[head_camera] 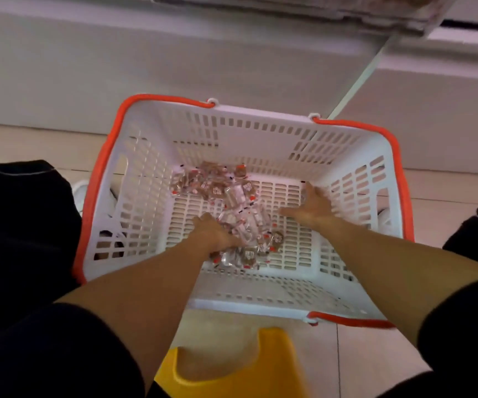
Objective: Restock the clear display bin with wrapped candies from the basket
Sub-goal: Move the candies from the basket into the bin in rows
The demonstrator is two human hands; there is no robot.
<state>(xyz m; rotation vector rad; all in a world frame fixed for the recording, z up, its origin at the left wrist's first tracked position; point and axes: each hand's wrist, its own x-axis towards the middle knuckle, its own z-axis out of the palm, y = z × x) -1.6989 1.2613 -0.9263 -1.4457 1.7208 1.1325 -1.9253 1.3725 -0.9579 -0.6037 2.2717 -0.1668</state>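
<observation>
Floor tile (447, 202), pale beige, carries a white slotted basket (249, 133) below a white cabinet base (117, 67), with wrapped candies (232, 193) on the basket bottom, left hand (217, 235) curled into them, right hand (312, 208) spread flat beside them.

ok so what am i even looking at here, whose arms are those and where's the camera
The camera is worn on a person's head and looks down, so the two bare arms are that person's own. There is no machine. They seem to sit on a yellow stool over a white basket with orange handles, which stands on a tiled floor. Wrapped candies lie scattered on the basket's bottom. The left hand is down in the pile, apparently gathering candies; whether it has closed on any is hard to tell. The right hand is spread flat beside the pile and holds nothing clearly. At the top edge, blurred, is probably the clear bin to be refilled.
</observation>
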